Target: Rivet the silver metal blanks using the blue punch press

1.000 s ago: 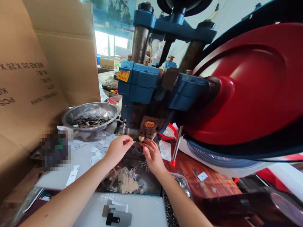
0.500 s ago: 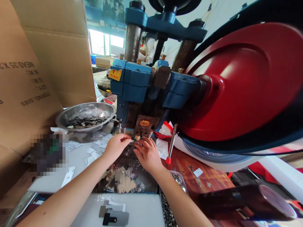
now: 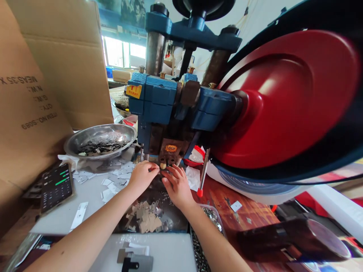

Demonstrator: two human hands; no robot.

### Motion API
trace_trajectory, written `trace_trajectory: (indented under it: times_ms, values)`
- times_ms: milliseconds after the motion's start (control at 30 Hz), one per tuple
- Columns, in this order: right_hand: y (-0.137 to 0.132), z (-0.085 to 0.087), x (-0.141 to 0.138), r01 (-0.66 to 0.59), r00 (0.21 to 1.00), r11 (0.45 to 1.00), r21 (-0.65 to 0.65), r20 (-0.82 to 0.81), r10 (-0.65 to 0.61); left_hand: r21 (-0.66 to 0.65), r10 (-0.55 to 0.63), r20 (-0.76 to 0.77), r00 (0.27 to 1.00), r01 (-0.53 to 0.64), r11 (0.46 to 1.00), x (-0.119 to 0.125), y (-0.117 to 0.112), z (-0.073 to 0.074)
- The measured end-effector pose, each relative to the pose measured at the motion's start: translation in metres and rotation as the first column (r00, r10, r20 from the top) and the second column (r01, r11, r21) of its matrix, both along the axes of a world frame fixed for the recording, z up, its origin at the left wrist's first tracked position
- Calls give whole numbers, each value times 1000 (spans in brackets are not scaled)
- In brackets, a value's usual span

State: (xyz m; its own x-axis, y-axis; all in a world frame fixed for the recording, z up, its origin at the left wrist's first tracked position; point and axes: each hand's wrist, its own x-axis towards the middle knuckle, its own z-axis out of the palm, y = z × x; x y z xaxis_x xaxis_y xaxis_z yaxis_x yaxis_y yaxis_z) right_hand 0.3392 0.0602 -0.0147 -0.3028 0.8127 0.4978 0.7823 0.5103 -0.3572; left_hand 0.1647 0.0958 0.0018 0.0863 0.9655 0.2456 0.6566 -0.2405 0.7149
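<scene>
My left hand (image 3: 145,174) is at the base of a blue press (image 3: 160,98), thumb and fingertips pinched together. Most of the small metal piece in that pinch is hidden now. To its right, my right hand (image 3: 177,186) has its fingers stretched out and slightly apart, the tips at the tooling under the ram; no object shows in it. A round tan knob (image 3: 163,166) sits between the two hands. Below them, a pile of small flat metal pieces (image 3: 147,218) lies on the dark press bed.
At left stand a metal bowl (image 3: 99,155) of thin dark parts, a phone (image 3: 56,187) and a tall cardboard box (image 3: 65,68). A bin of small metal parts (image 3: 198,241) is beside my right forearm. The big red flywheel (image 3: 289,102) fills the right. A red-tipped lever (image 3: 203,173) hangs nearby.
My left fingertips have moved slightly right, and the metal piece that stuck out of them is now mostly hidden. My right hand stays almost still. The whole view has shifted a little.
</scene>
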Motion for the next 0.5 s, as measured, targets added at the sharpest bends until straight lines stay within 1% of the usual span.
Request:
trace_trajectory:
  times_ms: [233, 333, 400, 433, 500]
  values:
    - [-3, 11, -6, 42, 990, 997, 58, 129, -50, 34, -11, -32, 999, 12, 999, -2, 4, -8]
    - [-5, 13, -10, 35, 987, 997, 63, 154, -45, 46, -19, -23, 1000, 21, 999, 0, 6, -11]
    - [-6, 11, -9, 34, 994, 999, 42, 107, -38, 57, -14, -10, 1000, 15, 998, 0, 6, -10]
    - [-7, 8, -7, 41, 998, 999, 32, 51, -43, 64, -4, -1, 1000, 4, 998, -2, 6, -9]
    - [-10, 1, 1, 81, 988, 997, -8, -132, -81, 76, 25, 15, 1000, -26, 997, -7, 3, -6]
